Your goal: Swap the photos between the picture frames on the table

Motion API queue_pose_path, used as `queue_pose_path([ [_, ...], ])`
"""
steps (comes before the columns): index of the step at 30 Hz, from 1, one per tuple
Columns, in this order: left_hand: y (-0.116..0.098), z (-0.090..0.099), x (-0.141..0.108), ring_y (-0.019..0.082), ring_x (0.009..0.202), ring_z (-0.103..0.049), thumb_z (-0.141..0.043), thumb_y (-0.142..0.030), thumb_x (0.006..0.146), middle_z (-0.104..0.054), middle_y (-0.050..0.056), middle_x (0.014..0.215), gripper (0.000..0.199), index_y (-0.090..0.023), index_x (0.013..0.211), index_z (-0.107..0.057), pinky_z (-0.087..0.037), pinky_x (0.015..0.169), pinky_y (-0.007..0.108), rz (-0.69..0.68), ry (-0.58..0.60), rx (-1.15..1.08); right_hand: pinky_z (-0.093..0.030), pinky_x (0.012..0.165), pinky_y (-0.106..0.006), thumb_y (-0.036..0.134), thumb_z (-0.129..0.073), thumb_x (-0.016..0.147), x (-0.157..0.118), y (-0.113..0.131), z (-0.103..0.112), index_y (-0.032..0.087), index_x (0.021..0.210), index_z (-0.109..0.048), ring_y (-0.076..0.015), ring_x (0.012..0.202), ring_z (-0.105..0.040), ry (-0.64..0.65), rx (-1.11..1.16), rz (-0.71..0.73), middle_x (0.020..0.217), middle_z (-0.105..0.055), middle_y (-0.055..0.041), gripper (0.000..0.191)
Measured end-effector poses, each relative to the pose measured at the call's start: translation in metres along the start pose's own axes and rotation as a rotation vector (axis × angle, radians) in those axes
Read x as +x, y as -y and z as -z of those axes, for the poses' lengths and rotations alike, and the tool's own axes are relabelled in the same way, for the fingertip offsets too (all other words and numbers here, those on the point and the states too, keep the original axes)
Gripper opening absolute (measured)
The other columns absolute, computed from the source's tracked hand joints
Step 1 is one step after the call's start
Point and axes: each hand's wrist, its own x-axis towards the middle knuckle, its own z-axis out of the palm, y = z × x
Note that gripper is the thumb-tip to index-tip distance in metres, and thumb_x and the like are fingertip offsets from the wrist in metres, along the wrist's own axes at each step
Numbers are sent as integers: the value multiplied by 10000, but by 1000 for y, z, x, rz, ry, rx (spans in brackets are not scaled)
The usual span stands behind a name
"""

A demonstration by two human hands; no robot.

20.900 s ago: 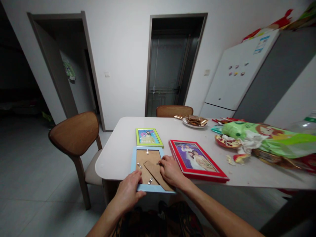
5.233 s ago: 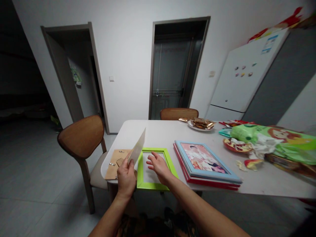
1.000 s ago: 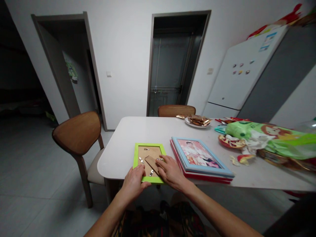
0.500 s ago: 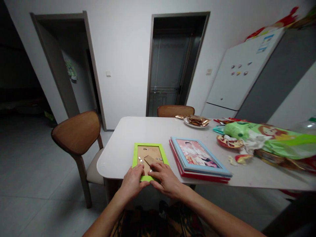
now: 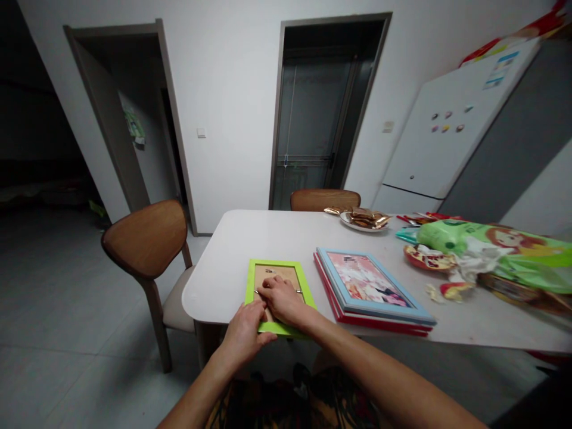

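Observation:
A lime-green picture frame (image 5: 308,297) lies face down at the near table edge, its brown backing board (image 5: 286,273) showing. My left hand (image 5: 245,330) grips its lower left corner, thumb at the near edge and fingers over the side. Across the board reaches my right hand (image 5: 283,301), fingers bent and close together, with the fingertips at the left inner edge beside a small metal clip (image 5: 256,292). What lies under those fingertips is hidden. Another metal clip (image 5: 299,291) shows at the right edge, and a small metal hanger (image 5: 270,271) sits near the top.
Right of the frame is a stack of frames, a light-blue one (image 5: 373,280) on top. Farther back stand a plate (image 5: 364,226) of wrapped snacks, an opened pomegranate (image 5: 424,259) and a green tissue pack (image 5: 527,253). A wooden chair (image 5: 149,238) stands at left.
My right hand has moved up and left, from the lower part of the backing board to its left edge. The left hand stays at the corner. The view has shifted slightly.

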Motion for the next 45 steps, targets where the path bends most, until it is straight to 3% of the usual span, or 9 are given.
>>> queue_pose_path([
  [4, -1, 1, 1, 186, 827, -499, -692, -251, 588, -551, -1, 858, 298, -195, 816, -508, -376, 741, 289, 44, 19, 23, -293, 749, -333, 303, -390, 817, -4, 5, 3, 200, 934, -567, -213, 926, -401, 15, -57, 53, 972, -522, -92, 235],
  [8, -2, 2, -1, 181, 820, -502, -692, -248, 590, -555, -2, 858, 346, -200, 875, -502, -374, 743, 285, 29, 19, 26, -319, 751, -293, 274, -409, 804, 2, -3, 1, 194, 887, -593, -188, 902, -447, -12, 18, 38, 928, -561, -73, 218],
  [14, -5, 3, -6, 188, 836, -509, -688, -271, 597, -567, 3, 862, 458, -205, 994, -469, -377, 747, 288, 58, 46, 35, -350, 718, -220, 266, -424, 787, 30, -34, -8, 198, 943, -607, -142, 854, -539, -137, 158, -357, 943, -620, -55, 251],
  [21, -7, 3, -10, 195, 850, -507, -689, -299, 598, -573, 8, 897, 529, -207, 1056, -441, -378, 794, 321, 42, 34, 56, -355, 599, -229, 330, -458, 760, 59, -46, -19, 203, 806, -631, -154, 746, -577, -97, 149, -528, 829, -654, -48, 219],
  [31, -8, 2, -14, 202, 905, -501, -702, -281, 582, -568, 21, 948, 422, -206, 940, -492, -349, 874, 348, 65, 21, 58, -360, 656, -264, 226, -396, 791, 60, -41, -23, 152, 914, -562, -189, 816, -563, -175, 126, -523, 911, -614, -113, 219],
  [38, -15, 8, -13, 193, 876, -519, -689, -296, 589, -579, 8, 910, 352, -206, 869, -496, -345, 876, 367, 81, 55, 111, -352, 614, -229, 320, -403, 794, 57, -59, -11, 143, 781, -599, -146, 708, -561, -258, 254, -543, 769, -640, -88, 264],
  [42, -32, -3, -7, 242, 1135, -388, -679, -290, 594, -480, 58, 1192, 409, -204, 949, -494, -200, 992, 443, -14, 78, 177, -364, 610, -214, 294, -389, 784, 35, -66, 0, 148, 760, -612, -130, 687, -560, -308, 339, -499, 766, -646, -66, 267],
  [45, -43, -15, -1, 263, 1214, -295, -635, -223, 625, -379, 119, 1299, 465, -162, 1054, -465, -173, 1010, 457, -71, 167, 200, -381, 610, -213, 285, -405, 760, 9, -63, 8, 146, 745, -613, -127, 673, -562, -352, 455, -432, 744, -643, -50, 250],
])
